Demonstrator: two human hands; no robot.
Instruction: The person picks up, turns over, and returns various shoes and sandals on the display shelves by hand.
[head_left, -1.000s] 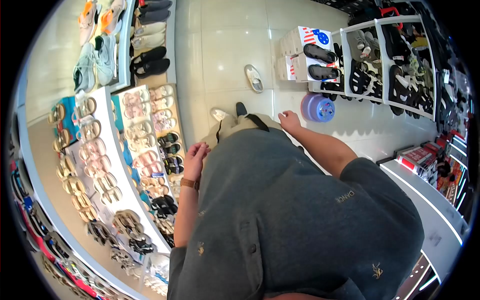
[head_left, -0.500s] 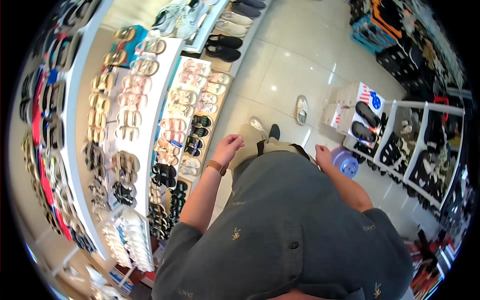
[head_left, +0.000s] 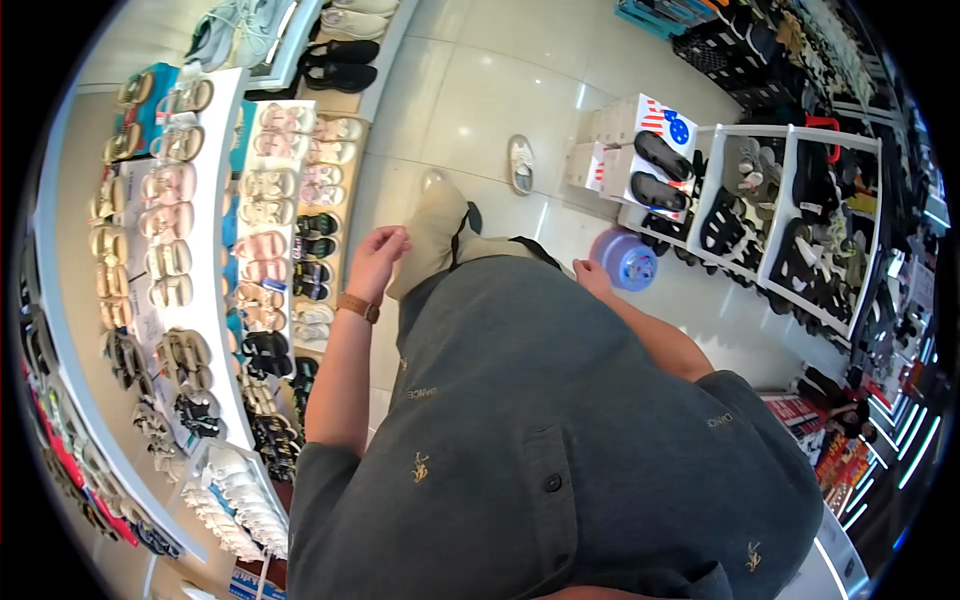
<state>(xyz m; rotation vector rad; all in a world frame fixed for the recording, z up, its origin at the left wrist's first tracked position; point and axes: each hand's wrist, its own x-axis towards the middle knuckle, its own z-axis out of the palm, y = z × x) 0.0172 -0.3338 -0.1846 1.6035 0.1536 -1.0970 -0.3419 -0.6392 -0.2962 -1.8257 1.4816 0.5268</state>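
My left hand (head_left: 378,258), with a brown-banded bracelet or watch (head_left: 358,306) at the wrist, hangs beside my beige trouser leg (head_left: 428,235). Its fingers are loosely bent, a little apart, and hold nothing. On the other side, my right hand (head_left: 592,277) is partly hidden by my grey shirt (head_left: 500,400); its fingers are curled in and nothing shows in them. Behind that hand, on the floor, is a translucent purple-blue plastic tub (head_left: 625,260). A single light-coloured shoe (head_left: 521,165) lies on the tiles ahead of me.
Shelves of sandals (head_left: 168,215) line my left, with black slip-ons (head_left: 340,65) further ahead. On the right, a white rack (head_left: 770,200) holds many dark shoes, beside white boxes (head_left: 625,125) with black sandals (head_left: 660,155) against them. Shiny floor tiles (head_left: 450,110) stretch between.
The whole view has shifted: shelves, rack and floor shoe now appear further left and higher. My legs have changed position in a step. Both hands remain at my sides without any object.
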